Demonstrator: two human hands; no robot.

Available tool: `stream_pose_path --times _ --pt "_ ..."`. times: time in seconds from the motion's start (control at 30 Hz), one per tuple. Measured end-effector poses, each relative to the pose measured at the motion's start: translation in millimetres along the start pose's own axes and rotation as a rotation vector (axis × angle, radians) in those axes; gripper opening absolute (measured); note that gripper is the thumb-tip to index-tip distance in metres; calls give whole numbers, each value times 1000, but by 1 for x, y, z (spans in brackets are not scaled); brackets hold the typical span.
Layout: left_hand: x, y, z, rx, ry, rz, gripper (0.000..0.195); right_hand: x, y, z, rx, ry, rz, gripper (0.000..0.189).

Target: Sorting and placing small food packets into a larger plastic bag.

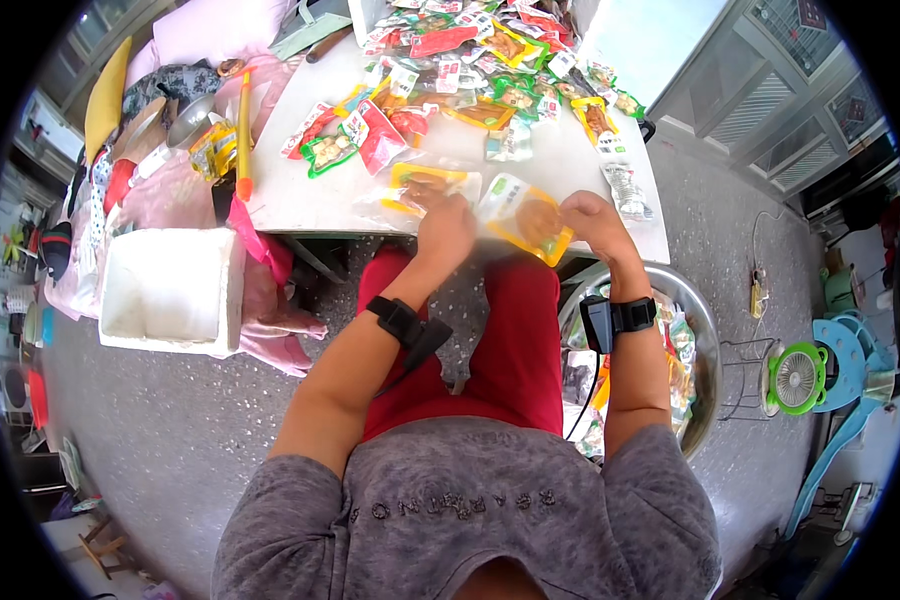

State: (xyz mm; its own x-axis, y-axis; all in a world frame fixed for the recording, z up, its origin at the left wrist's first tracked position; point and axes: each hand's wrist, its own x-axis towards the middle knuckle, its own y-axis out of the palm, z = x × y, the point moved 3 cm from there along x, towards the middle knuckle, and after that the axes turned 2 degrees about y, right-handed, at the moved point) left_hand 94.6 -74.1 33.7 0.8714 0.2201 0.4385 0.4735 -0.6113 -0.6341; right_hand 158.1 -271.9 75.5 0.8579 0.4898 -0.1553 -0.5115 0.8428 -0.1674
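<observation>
My right hand (596,223) pinches the right edge of a tilted yellow-and-clear food packet (538,219), held above the table's front edge. Brown food shows through its window. My left hand (448,229) has its fingers at the lower edge of another yellow-edged food packet (416,187), with blurred clear plastic around it. The fingertips of this hand are partly hidden. Beyond both hands, a heap of mixed food packets (457,67) covers the back of the white table (450,150). A small silver packet (627,193) lies right of my right hand.
A large metal basin (709,360) of packets stands beside my right leg. To the left are a white foam box (169,289), a yellow-orange stick (244,135) and pink cloth (169,191). A green fan (796,379) and a power strip (757,294) are at the right.
</observation>
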Motion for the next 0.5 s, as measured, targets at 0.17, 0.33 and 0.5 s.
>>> stream_pose_path --times 0.17,0.33,0.5 --pt "1 -6 -11 185 80 20 7 20 12 -10 173 123 128 7" --pt "-2 -5 -25 254 83 75 9 42 38 -33 607 158 344 9" --pt "-3 -1 -20 218 155 92 10 46 84 -21 608 212 357 13"
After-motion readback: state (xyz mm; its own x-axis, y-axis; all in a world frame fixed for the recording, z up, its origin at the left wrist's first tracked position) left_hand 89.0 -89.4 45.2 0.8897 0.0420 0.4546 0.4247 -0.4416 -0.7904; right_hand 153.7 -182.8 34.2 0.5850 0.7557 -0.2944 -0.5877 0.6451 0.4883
